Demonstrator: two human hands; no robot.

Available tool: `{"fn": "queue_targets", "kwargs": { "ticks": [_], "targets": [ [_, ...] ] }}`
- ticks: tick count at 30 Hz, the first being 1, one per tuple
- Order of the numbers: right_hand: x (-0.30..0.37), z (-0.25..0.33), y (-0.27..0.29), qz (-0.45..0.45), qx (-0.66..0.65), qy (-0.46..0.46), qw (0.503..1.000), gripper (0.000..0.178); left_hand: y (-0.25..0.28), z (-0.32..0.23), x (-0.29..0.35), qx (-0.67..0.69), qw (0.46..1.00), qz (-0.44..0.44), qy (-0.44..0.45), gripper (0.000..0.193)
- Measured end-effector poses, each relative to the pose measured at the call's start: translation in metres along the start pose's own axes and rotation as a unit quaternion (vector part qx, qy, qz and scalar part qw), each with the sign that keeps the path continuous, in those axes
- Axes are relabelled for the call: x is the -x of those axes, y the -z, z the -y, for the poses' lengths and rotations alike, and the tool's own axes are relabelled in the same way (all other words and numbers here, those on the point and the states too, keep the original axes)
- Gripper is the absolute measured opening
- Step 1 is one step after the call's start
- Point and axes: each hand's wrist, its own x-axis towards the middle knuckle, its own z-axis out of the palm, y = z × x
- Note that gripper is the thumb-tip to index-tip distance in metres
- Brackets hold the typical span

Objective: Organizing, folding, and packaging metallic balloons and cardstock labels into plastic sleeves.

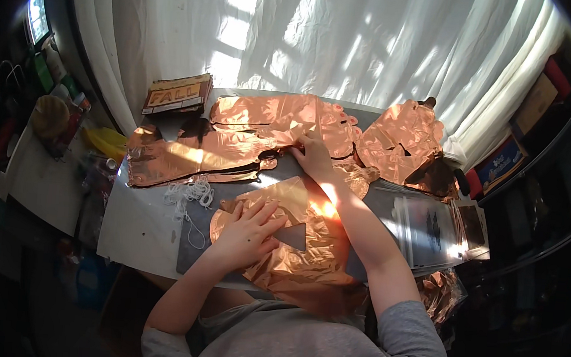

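A flat, uninflated copper-coloured foil balloon [292,266] with a triangular cut-out lies in front of me, its near edge hanging over the table's front. My left hand [246,237] rests on its left side, fingers spread, beside the cut-out. Farther back, my right hand [314,156] is closed, its fingertips pinching the foil edge of a flat copper balloon [284,114] in the back row. Another flat foil balloon [189,161] lies to the left, with dark reflections along its edges. A scalloped one [396,139] spreads out at the back right.
A loose tangle of white string [190,194] lies left of my left hand on the table [131,223]. At the back left sits a stack of printed cards [178,95]. Clear plastic packets [423,223] cover the right side. A white curtain [276,37] hangs behind.
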Motion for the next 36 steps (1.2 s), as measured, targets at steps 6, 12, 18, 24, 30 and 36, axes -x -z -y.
{"fn": "queue_targets", "kwargs": {
  "ticks": [6, 12, 18, 24, 30, 36],
  "targets": [
    [-0.042, -0.037, 0.019, -0.064, -0.193, -0.167, 0.965, 0.013, -0.005, 0.008, -0.016, -0.048, 0.999, -0.019, 0.017, 0.057],
    [-0.064, -0.041, 0.058, -0.185, -0.325, -0.178, 0.910, 0.014, 0.034, 0.019, -0.076, 0.016, 0.999, 0.017, 0.024, 0.055],
    [-0.088, 0.018, 0.037, -0.058, -0.338, -0.061, 0.937, 0.020, 0.047, 0.104, -0.175, 0.520, 0.790, -0.195, 0.259, 0.066],
    [-0.088, 0.041, 0.008, -0.042, -0.341, -0.048, 0.938, 0.017, 0.021, 0.123, -0.216, 0.582, 0.667, -0.362, 0.293, 0.067],
    [-0.077, 0.018, -0.006, -0.022, -0.306, -0.116, 0.945, 0.017, 0.008, 0.121, -0.218, 0.641, 0.619, -0.370, 0.263, 0.051],
    [-0.076, 0.028, -0.014, 0.041, -0.504, -0.093, 0.858, 0.019, -0.003, 0.159, -0.205, 0.618, 0.611, -0.409, 0.278, 0.048]
  ]
}}
